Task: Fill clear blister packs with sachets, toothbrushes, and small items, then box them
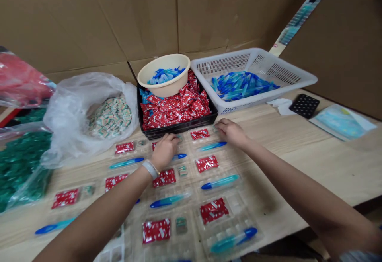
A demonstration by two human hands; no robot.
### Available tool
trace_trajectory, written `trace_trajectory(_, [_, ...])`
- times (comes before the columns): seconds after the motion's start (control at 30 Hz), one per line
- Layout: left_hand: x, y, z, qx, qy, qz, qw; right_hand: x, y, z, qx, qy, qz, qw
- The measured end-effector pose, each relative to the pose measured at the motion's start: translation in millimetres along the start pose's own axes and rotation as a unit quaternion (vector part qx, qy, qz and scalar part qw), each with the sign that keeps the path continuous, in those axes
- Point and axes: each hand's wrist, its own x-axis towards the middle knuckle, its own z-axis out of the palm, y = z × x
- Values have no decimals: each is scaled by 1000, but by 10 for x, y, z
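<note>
Toward the desk's far edge, left hand and right hand curl over clear trays, fingers bent, grip impossible to tell! Red packets lie in them, print too small to read.

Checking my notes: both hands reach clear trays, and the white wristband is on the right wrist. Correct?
No: the head view shows the white wristband on the left wrist. The left hand and right hand do reach clear trays.

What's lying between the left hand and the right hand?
In the head view, a red patterned packet in a clear plastic tray lies between the left hand and the right hand.
</note>
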Motion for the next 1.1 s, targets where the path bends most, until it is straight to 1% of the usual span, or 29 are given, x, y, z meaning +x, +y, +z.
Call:
trace_trajectory(0.1, [35, 12, -7, -15, 10, -45, 999, -13, 1, 13, -15, 20, 2, 1000])
trace_trajectory(0.27, [89, 61, 3, -7, -6, -85, 996, -20, 29, 51, -7, 29, 3, 1000])
trace_trajectory(0.43, [100, 63, -5, 3, -25, -149, 988, -37, 83, 119, 57, 58, -3, 997])
trace_trajectory(0.57, [110, 102, -48, 62, -50, -150, 986, -73, 135, 180, 105, 90, -5, 990])
trace_trajectory(0.6, [109, 119, -64, 79, -52, -145, 985, -85, 148, 189, 111, 99, 1, 989])
trace_trajectory(0.67, [95, 149, -94, 107, -36, -118, 986, -108, 166, 199, 117, 122, 22, 985])
trace_trajectory(0.73, [61, 164, -115, 121, -15, -62, 991, -123, 168, 196, 118, 138, 37, 983])
trace_trajectory(0.8, [20, 165, -127, 125, -10, -6, 992, -126, 149, 180, 110, 132, 29, 985])
trace_trajectory(0.9, [5, 206, -137, 118, -10, 26, 993, -115, 90, 140, 70, 107, 11, 992])
trace_trajectory(1.0, [145, 372, -112, 88, 1, 72, 994, -99, 38, 118, 45, 112, 29, 992])
trace_trajectory(1.1, [444, 626, 3, 56, -15, 107, 993, -79, 23, 149, 77, 116, 41, 989])
